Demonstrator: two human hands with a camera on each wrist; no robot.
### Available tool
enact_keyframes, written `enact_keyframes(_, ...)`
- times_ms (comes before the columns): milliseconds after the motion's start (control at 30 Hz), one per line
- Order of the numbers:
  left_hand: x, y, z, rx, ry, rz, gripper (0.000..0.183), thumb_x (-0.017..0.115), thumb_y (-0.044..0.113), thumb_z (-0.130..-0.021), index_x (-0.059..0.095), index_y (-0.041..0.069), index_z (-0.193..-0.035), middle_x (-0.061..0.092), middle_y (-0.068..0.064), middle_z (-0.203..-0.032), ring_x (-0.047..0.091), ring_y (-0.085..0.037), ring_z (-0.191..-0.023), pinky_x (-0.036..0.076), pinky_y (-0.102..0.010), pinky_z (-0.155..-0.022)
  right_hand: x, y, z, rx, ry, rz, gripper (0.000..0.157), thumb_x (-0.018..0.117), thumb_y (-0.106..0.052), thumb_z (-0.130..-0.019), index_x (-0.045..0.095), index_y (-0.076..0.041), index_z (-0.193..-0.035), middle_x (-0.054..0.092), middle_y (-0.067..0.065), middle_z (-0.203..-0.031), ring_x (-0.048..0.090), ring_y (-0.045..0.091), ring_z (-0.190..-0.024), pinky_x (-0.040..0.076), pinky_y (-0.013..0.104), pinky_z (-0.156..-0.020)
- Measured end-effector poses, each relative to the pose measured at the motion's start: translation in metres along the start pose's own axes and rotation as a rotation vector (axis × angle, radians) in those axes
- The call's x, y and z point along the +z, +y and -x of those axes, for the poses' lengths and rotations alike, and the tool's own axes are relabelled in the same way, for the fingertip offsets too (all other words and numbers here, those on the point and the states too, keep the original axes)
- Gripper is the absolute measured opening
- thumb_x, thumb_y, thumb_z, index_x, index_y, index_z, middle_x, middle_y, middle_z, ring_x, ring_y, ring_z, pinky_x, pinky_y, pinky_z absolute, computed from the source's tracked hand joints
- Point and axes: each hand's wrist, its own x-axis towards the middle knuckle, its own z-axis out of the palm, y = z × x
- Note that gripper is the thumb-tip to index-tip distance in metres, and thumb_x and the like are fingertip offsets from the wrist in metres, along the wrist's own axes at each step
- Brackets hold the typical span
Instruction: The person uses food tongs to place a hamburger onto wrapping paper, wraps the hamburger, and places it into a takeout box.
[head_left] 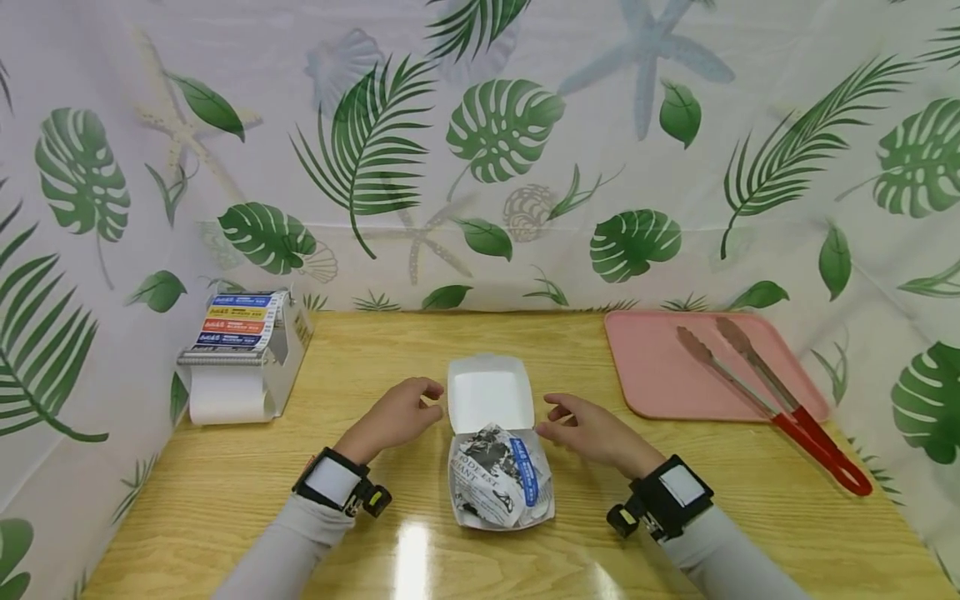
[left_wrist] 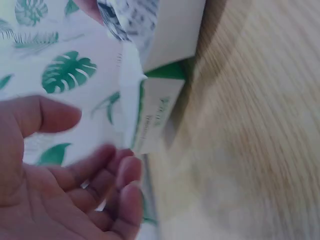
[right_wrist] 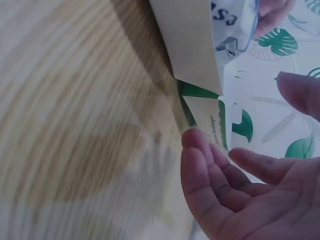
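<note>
A small takeaway carton, probably for a hamburger, stands unfolded on the table, its white lid [head_left: 491, 400] tipped to the back. In its base sits a bundle wrapped in printed paper [head_left: 487, 483], with a blue label [head_left: 523, 472] across it. My left hand [head_left: 401, 414] is beside the lid's left side, fingers relaxed and holding nothing. On the other side, my right hand [head_left: 588, 427] is near the lid's right edge, its fingers loosely bent and bare. In the right wrist view, the fingertips overlap the lid's outer side [right_wrist: 207, 117].
At the back left stands a label dispenser [head_left: 240, 342] with several coloured label rolls. A pink tray [head_left: 660, 375] lies at the right, with red-handled tongs [head_left: 802, 442] across it and over its front edge. A leaf-printed cloth [head_left: 540, 250] hangs behind the wooden table [head_left: 360, 350].
</note>
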Motion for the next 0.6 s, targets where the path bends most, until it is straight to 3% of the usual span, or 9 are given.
enact_keyframes(133,0.004,-0.005,-0.018,-0.122,0.016,0.161,0.044,0.048,0.019,-0.106,0.049,-0.005,-0.143,0.063,-0.015,-0.122,0.061,-0.025,-0.106,0.051,-0.037,-0.083,0.001,0.001,-0.013,0.05,0.0,-0.044,0.073,0.064,-0.041,-0.101,0.036,-0.001,-0.155,0.056,0.02,-0.137,0.064,0.026,-0.108,0.054,0.043,-0.088)
enact_keyframes(267,0.009,-0.008,-0.03,-0.156,-0.009,0.308,0.044,0.042,0.018,-0.108,0.047,-0.008,-0.142,0.059,-0.013,-0.095,0.054,-0.02,-0.084,0.044,-0.032,-0.075,0.005,0.0,-0.032,0.086,-0.002,-0.148,0.072,0.062,-0.035,-0.102,0.032,0.004,-0.155,0.056,0.024,-0.138,0.066,0.028,-0.107,0.054,0.043,-0.092)
enact_keyframes(333,0.012,-0.008,-0.035,-0.172,-0.012,0.35,0.044,0.041,0.018,-0.109,0.046,-0.009,-0.143,0.057,-0.012,-0.095,0.053,-0.019,-0.083,0.046,-0.031,-0.075,0.007,0.0,-0.041,0.096,0.002,-0.194,0.071,0.061,-0.032,-0.103,0.032,0.006,-0.155,0.058,0.024,-0.135,0.066,0.027,-0.106,0.055,0.041,-0.09)
enact_keyframes(400,0.015,-0.008,-0.039,-0.19,-0.008,0.367,0.046,0.042,0.019,-0.109,0.043,-0.01,-0.145,0.058,-0.015,-0.102,0.056,-0.02,-0.088,0.049,-0.033,-0.08,0.009,-0.001,-0.048,0.1,0.005,-0.218,0.069,0.06,-0.031,-0.103,0.033,0.007,-0.154,0.06,0.022,-0.131,0.066,0.025,-0.103,0.055,0.04,-0.088)
enact_keyframes(500,0.018,-0.005,-0.044,-0.213,0.005,0.358,0.053,0.044,0.024,-0.108,0.038,-0.008,-0.15,0.056,-0.02,-0.127,0.059,-0.026,-0.106,0.051,-0.04,-0.091,0.011,-0.002,-0.054,0.093,0.006,-0.218,0.062,0.058,-0.031,-0.105,0.037,0.005,-0.151,0.06,0.02,-0.123,0.066,0.026,-0.097,0.054,0.04,-0.086)
enact_keyframes(600,0.018,-0.001,-0.044,-0.205,0.015,0.331,0.057,0.046,0.029,-0.107,0.035,-0.004,-0.153,0.048,-0.022,-0.145,0.055,-0.032,-0.122,0.047,-0.046,-0.099,0.01,-0.003,-0.053,0.09,0.036,-0.203,0.063,0.056,-0.031,-0.106,0.035,0.003,-0.154,0.055,0.023,-0.13,0.065,0.03,-0.105,0.053,0.044,-0.092)
